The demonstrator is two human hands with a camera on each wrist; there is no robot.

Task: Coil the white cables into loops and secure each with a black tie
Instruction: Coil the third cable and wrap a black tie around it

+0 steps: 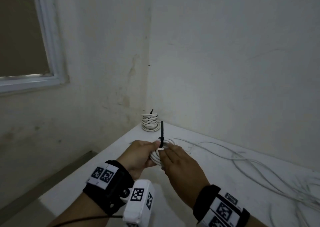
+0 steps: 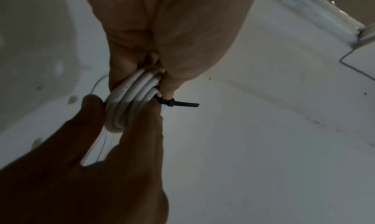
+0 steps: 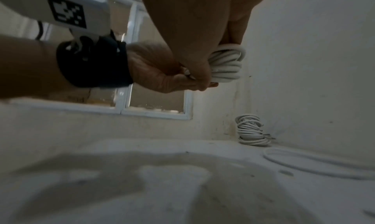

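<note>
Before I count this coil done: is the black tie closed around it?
Closed: black tie wraps the coil, tail through its head; how tight, cannot tell.

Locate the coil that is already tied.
In the head view the finished coil stands in the far corner of the white table, against the walls, beyond both hands and the black tie.
</note>
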